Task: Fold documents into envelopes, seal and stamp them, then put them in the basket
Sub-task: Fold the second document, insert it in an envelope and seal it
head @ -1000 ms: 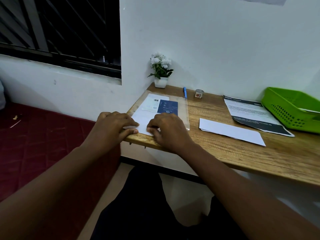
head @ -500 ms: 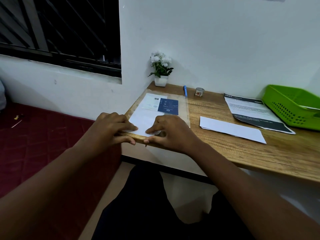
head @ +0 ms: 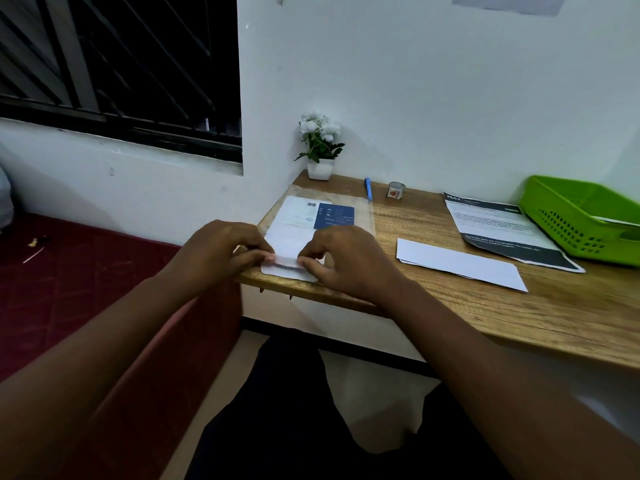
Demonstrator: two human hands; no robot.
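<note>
At the desk (head: 450, 313) near edge, our left hand (head: 221, 251) and right hand (head: 349, 261) each pinched the near edge of one document (head: 294, 237), fingers (head: 268, 256) curled on the lifted strip. We judged the sheet light, limp and easily creased; hold it at the corners. Beyond lay one envelope (head: 460, 263), one further printed sheet (head: 498, 226) and one basket (head: 581, 223).

The room is dim and my forearms come out dark. The white wall (head: 450, 98) shows a soft, even brightness, perhaps from a lamp overhead. The window (head: 121, 64) is black. My hands (head: 221, 251) blur slightly at the fingertips. Straight edges bow near the corners; print on the sheets is too soft to read.
</note>
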